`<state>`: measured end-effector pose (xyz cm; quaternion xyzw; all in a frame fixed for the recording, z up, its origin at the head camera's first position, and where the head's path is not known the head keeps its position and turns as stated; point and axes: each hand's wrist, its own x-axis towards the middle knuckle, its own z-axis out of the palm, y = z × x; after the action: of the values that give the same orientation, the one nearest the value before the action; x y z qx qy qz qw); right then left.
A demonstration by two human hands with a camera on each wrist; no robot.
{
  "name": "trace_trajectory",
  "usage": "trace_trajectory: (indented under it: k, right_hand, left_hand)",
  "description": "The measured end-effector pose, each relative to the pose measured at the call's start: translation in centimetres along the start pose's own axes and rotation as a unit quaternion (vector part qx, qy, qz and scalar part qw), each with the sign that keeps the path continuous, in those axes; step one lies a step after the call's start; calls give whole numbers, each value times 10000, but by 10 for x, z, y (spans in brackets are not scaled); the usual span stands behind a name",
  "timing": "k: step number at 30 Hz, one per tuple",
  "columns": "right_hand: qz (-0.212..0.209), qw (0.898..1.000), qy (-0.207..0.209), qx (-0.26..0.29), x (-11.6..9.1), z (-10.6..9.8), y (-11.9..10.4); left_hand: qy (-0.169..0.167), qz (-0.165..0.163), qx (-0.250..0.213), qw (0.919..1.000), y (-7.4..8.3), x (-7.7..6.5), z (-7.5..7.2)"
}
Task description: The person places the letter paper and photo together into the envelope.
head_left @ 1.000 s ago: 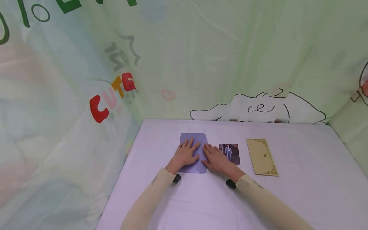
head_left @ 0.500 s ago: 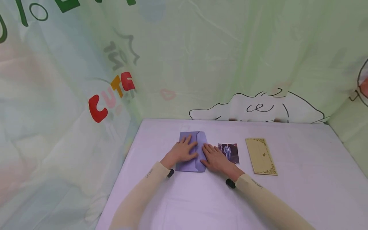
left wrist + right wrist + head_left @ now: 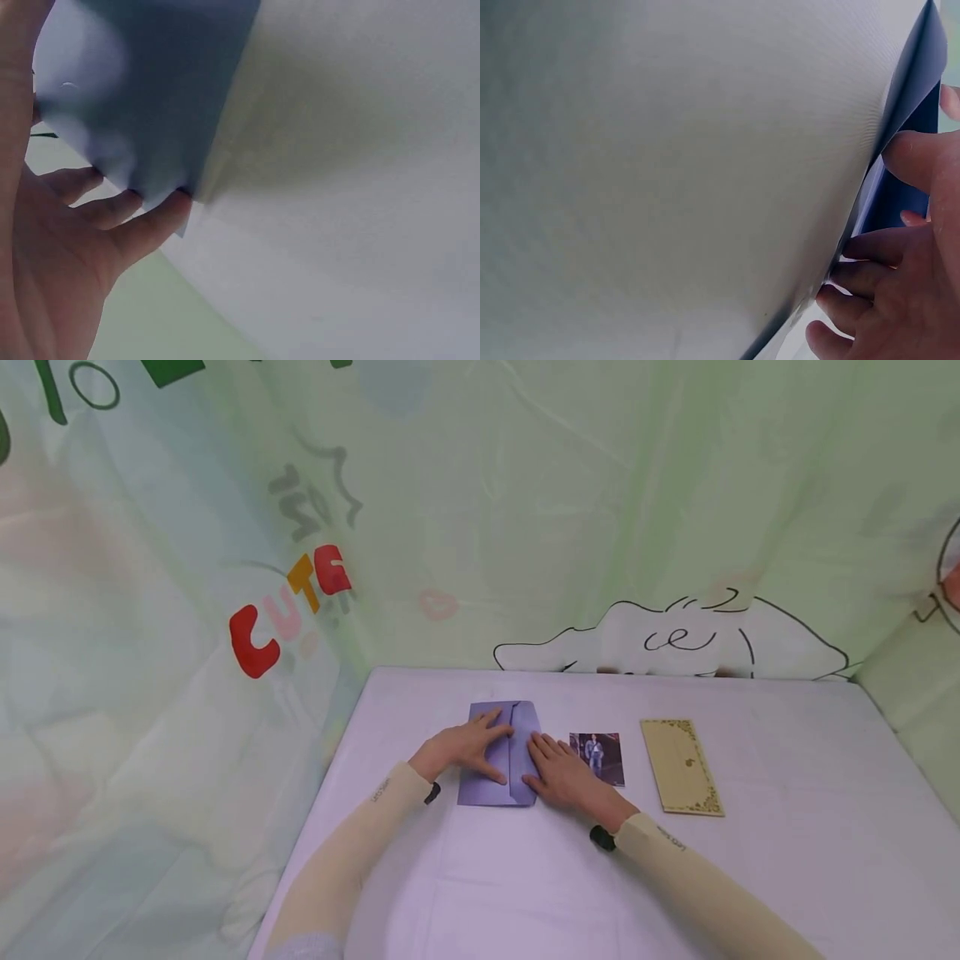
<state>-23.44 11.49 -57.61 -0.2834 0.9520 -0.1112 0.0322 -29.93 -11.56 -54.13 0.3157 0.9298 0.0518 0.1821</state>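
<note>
A purple-blue paper envelope [image 3: 483, 791] lies flat toward the table's left, its flap [image 3: 525, 727] along the right side. My left hand [image 3: 461, 747] reaches over it from the left, thumb and forefinger spread apart on the paper beside the flap's crease. In the left wrist view, fingertips [image 3: 169, 210] touch the envelope [image 3: 180, 82] near its edge. With fingers extended together, my right hand [image 3: 566, 777] rests on the flap's outer edge. The right wrist view shows the thumb [image 3: 911, 157] against the flap [image 3: 922, 60], which stands slightly raised there.
A small square photo print [image 3: 606, 758] of a standing person lies just right of my right hand, partly behind it. Farther right is a tan card [image 3: 681, 768] with ornate corners. The lilac-white tabletop [image 3: 525, 877] ends at a printed curtain [image 3: 465, 527].
My left hand has slid left and pulled back from the flap, uncovering the crease and more of the envelope. My right hand has stayed in place at the flap.
</note>
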Motion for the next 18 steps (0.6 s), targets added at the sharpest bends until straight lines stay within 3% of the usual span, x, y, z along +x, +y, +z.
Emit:
trace_trajectory:
  k: [11,18]
  right_hand:
    - [-47,9999,60,146,2,0,2]
    - [38,9997,-35,236,1,-2,0]
  left_hand:
    - [169,45,215,9996,-5,2,10]
    - [52,-72,544,9985,-1,4,10]
